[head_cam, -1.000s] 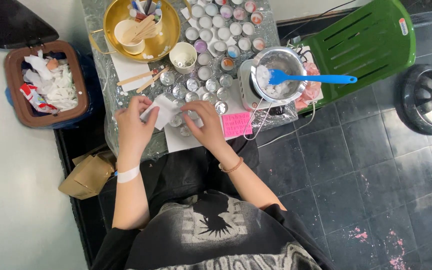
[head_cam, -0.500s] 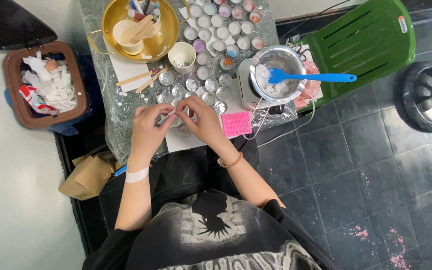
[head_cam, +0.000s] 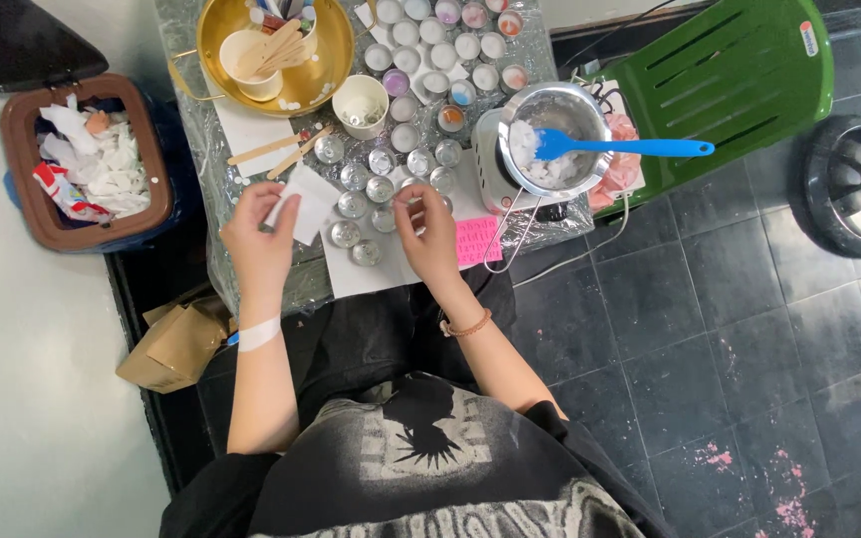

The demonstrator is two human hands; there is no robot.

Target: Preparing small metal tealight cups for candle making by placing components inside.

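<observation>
Seated at a small table (head_cam: 251, 289) wrapped in clear plastic film. My left hand (head_cam: 256, 239) holds a white sheet of paper (head_cam: 303, 204) by its near left edge, fingers pinched together on it; the sheet tilts up and right over the table. A white band wraps that wrist.

My right hand (head_cam: 429, 234) rests just right of the paper, fingertips drawn together over a cluster of small round metal cups (head_cam: 371, 189). Something tiny may sit between the fingertips; too small to tell. A beaded bracelet (head_cam: 465, 326) circles the right wrist.

The metal cups stand in loose rows on a white paper mat (head_cam: 371, 279), between my two hands and just beyond them. A pink note (head_cam: 477, 239) lies just right of my right hand, touching the mat's edge.

Farther off: more small cups (head_cam: 450, 45), some with pale, pink or purple filling. A white paper cup (head_cam: 361, 105) stands near the middle. A gold bowl (head_cam: 276, 50) at far left holds another paper cup with wooden sticks. Two wooden sticks (head_cam: 281, 151) lie flat on the table beyond my left hand.

To the right, a steel pot (head_cam: 555, 134) with white chunks sits on a small heater; a blue spatula (head_cam: 620, 147) rests across it, handle pointing right.

On the floor: brown bin (head_cam: 82, 164) of crumpled paper at left, cardboard box (head_cam: 176, 344) near left, green plastic chair (head_cam: 739, 80) at right.
</observation>
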